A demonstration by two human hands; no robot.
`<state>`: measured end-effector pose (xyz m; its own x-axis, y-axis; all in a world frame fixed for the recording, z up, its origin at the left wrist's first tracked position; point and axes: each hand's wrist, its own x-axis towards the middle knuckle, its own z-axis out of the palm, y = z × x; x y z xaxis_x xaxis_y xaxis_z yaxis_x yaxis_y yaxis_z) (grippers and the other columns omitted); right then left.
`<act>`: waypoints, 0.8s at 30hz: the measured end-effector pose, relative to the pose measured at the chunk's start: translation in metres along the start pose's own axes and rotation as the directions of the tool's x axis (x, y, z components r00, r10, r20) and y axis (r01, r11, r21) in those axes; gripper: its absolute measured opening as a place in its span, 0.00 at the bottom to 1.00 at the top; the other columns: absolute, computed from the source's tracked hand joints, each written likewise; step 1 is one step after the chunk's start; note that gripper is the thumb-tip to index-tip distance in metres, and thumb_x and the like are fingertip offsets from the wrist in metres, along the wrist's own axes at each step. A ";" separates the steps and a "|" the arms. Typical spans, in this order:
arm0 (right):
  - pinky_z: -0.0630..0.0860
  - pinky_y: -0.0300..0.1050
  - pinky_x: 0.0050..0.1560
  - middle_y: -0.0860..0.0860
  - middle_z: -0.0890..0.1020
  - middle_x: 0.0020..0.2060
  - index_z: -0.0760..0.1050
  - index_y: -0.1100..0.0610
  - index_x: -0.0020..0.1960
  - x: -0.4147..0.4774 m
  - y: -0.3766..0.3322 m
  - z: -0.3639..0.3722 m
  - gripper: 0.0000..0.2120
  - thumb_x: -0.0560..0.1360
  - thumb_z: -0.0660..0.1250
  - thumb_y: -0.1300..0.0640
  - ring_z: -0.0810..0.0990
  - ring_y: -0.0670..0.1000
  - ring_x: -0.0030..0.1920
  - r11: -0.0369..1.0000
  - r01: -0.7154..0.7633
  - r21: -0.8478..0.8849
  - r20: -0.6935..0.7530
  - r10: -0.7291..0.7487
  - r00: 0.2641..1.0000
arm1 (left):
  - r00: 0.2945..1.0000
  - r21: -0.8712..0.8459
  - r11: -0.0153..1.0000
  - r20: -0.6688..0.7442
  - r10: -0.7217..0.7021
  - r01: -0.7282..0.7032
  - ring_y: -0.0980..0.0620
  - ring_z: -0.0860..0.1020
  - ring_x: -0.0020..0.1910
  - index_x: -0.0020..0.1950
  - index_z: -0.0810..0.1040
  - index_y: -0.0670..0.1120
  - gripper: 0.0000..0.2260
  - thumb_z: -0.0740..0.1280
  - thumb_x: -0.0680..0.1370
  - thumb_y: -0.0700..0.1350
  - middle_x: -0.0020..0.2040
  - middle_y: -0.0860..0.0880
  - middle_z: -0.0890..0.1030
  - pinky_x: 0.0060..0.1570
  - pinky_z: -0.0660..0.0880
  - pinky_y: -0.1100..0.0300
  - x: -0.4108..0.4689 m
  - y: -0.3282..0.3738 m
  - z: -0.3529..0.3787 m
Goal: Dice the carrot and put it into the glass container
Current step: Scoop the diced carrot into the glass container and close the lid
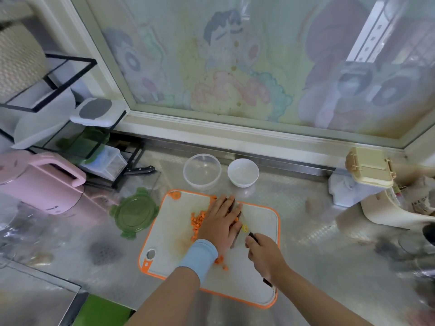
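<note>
Orange carrot dice (197, 222) lie in a heap on the white, orange-rimmed cutting board (259, 285), with a few more pieces near my wrist. My left hand (222, 223), in a blue wristband, lies flat with fingers together, pressing on the knife blade (238, 225), beside the dice. My right hand (264, 256) grips the black knife handle. The clear glass container (202, 171) stands behind the board with nothing in it.
A white bowl (243, 172) stands right of the container. A green lid (135, 211) lies left of the board, a pink kettle (44, 182) further left. A black rack (77, 128) and another knife (141, 170) are at the back left. A beige box (369, 167) sits right.
</note>
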<state>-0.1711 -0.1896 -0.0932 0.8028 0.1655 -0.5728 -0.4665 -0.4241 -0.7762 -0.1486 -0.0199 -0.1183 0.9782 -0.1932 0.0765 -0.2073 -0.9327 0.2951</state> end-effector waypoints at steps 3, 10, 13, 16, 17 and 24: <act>0.60 0.42 0.28 0.46 0.68 0.23 0.70 0.58 0.39 0.009 -0.029 0.001 0.12 0.81 0.60 0.59 0.62 0.47 0.24 1.000 0.028 -0.003 -0.018 -0.028 0.999 | 1.000 0.027 1.000 -0.003 0.014 -0.013 0.45 0.54 0.77 0.74 0.67 0.51 0.23 0.50 0.81 0.56 0.77 0.48 0.62 0.76 0.47 0.47 0.021 -0.014 -0.020; 0.61 0.41 0.27 0.48 0.70 0.24 0.70 0.58 0.39 0.049 -0.097 0.013 0.13 0.82 0.60 0.57 0.63 0.47 0.21 1.000 -0.007 -0.022 -0.066 0.005 0.998 | 0.998 0.030 0.999 0.055 0.017 -0.018 0.50 0.46 0.78 0.77 0.59 0.55 0.26 0.44 0.80 0.58 0.79 0.52 0.54 0.74 0.35 0.56 0.080 -0.061 -0.052; 0.62 0.42 0.28 0.48 0.71 0.24 0.72 0.58 0.39 0.071 -0.118 0.016 0.14 0.82 0.61 0.55 0.66 0.48 0.23 0.996 -0.068 -0.060 -0.075 0.063 0.995 | 0.993 -0.036 0.999 0.116 0.009 -0.005 0.53 0.45 0.77 0.78 0.58 0.56 0.22 0.49 0.83 0.55 0.79 0.53 0.53 0.75 0.37 0.55 0.104 -0.081 -0.052; 0.65 0.47 0.33 0.52 0.73 0.29 0.73 0.56 0.38 0.091 -0.134 0.017 0.14 0.82 0.60 0.55 0.71 0.53 0.31 0.986 -0.092 -0.138 -0.061 0.084 0.995 | 0.989 -0.117 0.993 0.143 0.021 -0.004 0.52 0.47 0.77 0.77 0.60 0.54 0.21 0.52 0.83 0.52 0.78 0.53 0.55 0.75 0.40 0.55 0.123 -0.098 -0.046; 0.66 0.47 0.33 0.51 0.73 0.30 0.72 0.55 0.38 0.096 -0.139 0.017 0.15 0.82 0.59 0.55 0.71 0.53 0.31 0.981 -0.098 -0.167 -0.049 0.091 0.995 | 0.989 -0.153 0.988 0.144 0.022 0.000 0.52 0.48 0.77 0.76 0.62 0.53 0.20 0.52 0.83 0.51 0.78 0.53 0.56 0.75 0.42 0.55 0.128 -0.103 -0.044; 0.67 0.40 0.32 0.50 0.71 0.32 0.69 0.52 0.35 0.111 -0.153 0.015 0.17 0.82 0.57 0.50 0.69 0.49 0.31 0.941 -0.150 -0.304 -0.059 0.139 0.989 | 0.968 -0.411 0.880 0.180 -0.176 0.237 0.56 0.56 0.75 0.74 0.67 0.53 0.19 0.54 0.83 0.45 0.77 0.56 0.59 0.74 0.55 0.58 0.143 -0.139 -0.032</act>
<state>-0.0158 -0.0931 -0.0415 0.7508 0.0520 -0.6585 -0.4469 -0.6942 -0.5643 0.0195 0.0919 -0.1182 0.9857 -0.0773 -0.1500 0.0437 -0.7414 0.6696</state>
